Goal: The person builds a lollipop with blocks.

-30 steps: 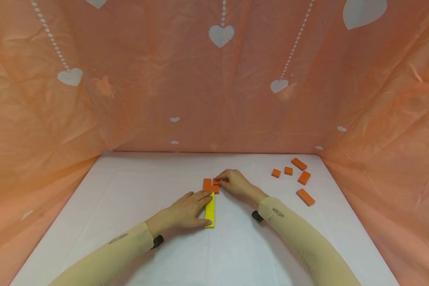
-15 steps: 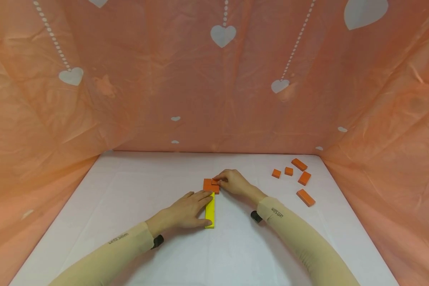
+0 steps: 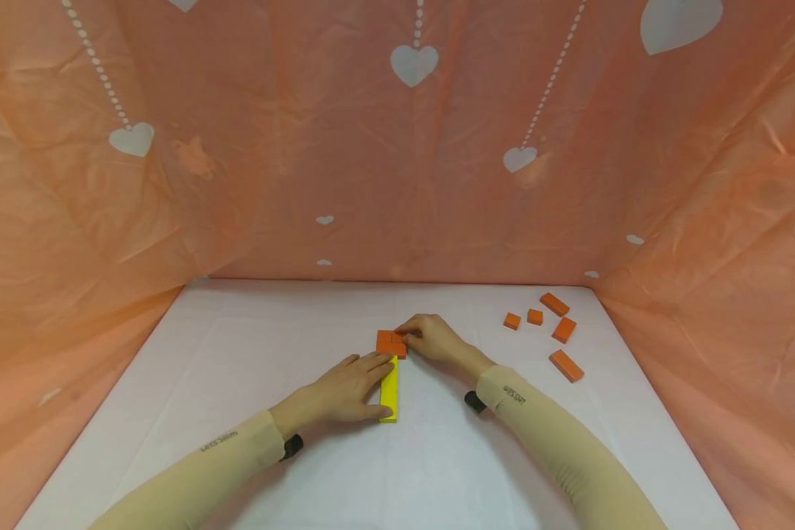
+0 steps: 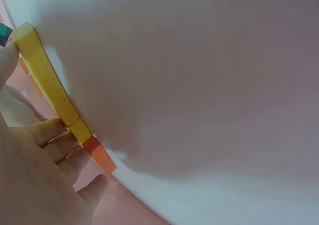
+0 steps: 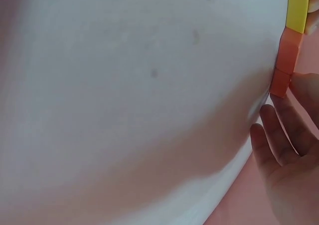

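Observation:
A straight yellow strip (image 3: 389, 390) lies on the table; the left wrist view shows a seam between a long yellow block (image 4: 47, 75) and a short yellow block (image 4: 79, 130). My left hand (image 3: 344, 390) rests along its left side, fingers outstretched, fingertips touching the far part and thumb on the near end. At the strip's far end, flat orange blocks (image 3: 389, 349) sit packed together. My right hand (image 3: 437, 340) pinches a small orange block (image 5: 281, 84) between thumb and index finger, against the other orange blocks; its fingers partly cover this block in the head view.
Several loose orange blocks lie at the back right of the table, among them a long one (image 3: 566, 366) and a small cube-like one (image 3: 512, 321). An orange curtain (image 3: 397, 184) with white hearts rises behind the white tabletop (image 3: 252, 324) and at both sides.
The small orange block in my right fingers has slid slightly left, closing the gap to the orange block beside it. My left hand and the yellow strip have stayed put.

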Demonstrator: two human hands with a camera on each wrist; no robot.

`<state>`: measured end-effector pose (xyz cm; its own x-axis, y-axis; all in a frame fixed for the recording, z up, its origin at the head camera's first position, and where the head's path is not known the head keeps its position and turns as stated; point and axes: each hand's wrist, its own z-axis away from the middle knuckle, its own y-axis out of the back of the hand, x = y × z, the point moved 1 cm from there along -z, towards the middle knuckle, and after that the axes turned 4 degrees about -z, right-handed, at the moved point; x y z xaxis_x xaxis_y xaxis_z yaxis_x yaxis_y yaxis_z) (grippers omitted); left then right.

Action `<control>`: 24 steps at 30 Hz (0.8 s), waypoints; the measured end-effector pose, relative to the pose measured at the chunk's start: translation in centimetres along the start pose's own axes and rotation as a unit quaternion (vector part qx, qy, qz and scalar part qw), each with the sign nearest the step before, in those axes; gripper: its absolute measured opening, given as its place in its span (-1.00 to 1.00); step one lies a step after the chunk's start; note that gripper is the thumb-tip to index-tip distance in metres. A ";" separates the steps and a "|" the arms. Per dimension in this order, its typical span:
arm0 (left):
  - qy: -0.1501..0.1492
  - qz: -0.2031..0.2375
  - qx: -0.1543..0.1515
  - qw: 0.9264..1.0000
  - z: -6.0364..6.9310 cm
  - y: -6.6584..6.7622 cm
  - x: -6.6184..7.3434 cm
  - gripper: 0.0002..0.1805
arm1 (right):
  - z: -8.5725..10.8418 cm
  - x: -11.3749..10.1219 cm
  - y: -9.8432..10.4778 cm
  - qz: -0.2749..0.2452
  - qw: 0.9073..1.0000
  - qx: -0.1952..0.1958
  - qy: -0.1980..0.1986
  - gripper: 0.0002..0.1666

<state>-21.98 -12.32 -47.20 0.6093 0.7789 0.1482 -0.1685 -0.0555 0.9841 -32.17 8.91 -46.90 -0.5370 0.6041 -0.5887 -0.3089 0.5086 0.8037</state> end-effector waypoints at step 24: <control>0.005 -0.011 -0.003 1.000 0.1 0.2 0.4 -0.06 | 1.0 -0.3 1.0 -0.036 0.999 0.024 -0.019 -0.59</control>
<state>-21.68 -12.07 -46.93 0.6059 0.7856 0.1254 -0.1604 -0.0338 0.9865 -31.52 9.88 -45.98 -0.4839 0.5870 -0.6491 -0.3083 0.5798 0.7542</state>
